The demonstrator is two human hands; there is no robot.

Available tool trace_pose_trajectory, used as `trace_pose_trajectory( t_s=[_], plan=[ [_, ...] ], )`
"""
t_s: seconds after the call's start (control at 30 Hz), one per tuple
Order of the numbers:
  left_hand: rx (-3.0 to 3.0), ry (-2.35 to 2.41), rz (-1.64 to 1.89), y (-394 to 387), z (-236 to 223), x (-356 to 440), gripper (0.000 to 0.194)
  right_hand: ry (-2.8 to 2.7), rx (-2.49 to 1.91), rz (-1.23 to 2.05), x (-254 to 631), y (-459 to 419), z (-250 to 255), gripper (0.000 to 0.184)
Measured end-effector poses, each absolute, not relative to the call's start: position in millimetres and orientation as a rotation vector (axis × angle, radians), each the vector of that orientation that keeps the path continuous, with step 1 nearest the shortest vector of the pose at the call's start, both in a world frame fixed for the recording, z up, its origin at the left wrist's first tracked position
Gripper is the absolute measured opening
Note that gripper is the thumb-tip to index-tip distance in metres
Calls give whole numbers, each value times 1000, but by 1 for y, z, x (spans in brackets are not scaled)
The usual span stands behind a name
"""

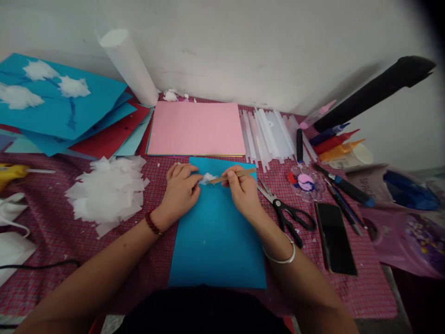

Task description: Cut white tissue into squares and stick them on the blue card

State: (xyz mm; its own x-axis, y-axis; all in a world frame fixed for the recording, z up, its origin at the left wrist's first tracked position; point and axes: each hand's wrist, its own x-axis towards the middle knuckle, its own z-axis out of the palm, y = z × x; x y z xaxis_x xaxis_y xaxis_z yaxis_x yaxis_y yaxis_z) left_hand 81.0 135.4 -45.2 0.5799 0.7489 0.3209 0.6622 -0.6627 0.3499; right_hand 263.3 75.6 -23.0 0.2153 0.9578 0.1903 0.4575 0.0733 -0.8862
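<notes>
A blue sheet of paper (219, 232) lies in front of me. Near its top sits a small crumpled tuft of white tissue paper (208, 178). My left hand (182, 185) rests at the sheet's left edge, fingers bent, with thumb and index finger closed at the tuft's left side. In my right hand (241, 188) I grip a flat wooden craft stick (248, 172) between thumb and fingers. Its left end touches the tuft. A pile of white tissue paper squares (107, 192) lies left of my left hand.
Black-handled scissors (288, 211) lie right of the sheet, by a phone (335, 239) and a paint palette (306, 183). Behind are pink paper (198, 127) and glue sticks (269, 134). Blue sheets with white tufts (52, 111) and a yellow glue gun (12, 174) are left.
</notes>
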Motion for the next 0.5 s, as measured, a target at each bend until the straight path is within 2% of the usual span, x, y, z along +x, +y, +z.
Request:
trace_pose_trajectory(
  t_s=[0.13, 0.33, 0.5],
  plan=[
    [2567, 1177, 700, 135, -43, 82, 24, -1348, -1514, 702, 262, 77, -23, 27],
    [2543, 1098, 701, 131, -37, 82, 10, -1284, -1517, 704, 261, 78, -26, 27],
    [2586, 1110, 682, 132, -39, 80, 14, -1158, -1482, 760, 261, 79, -26, 26]
  ],
)
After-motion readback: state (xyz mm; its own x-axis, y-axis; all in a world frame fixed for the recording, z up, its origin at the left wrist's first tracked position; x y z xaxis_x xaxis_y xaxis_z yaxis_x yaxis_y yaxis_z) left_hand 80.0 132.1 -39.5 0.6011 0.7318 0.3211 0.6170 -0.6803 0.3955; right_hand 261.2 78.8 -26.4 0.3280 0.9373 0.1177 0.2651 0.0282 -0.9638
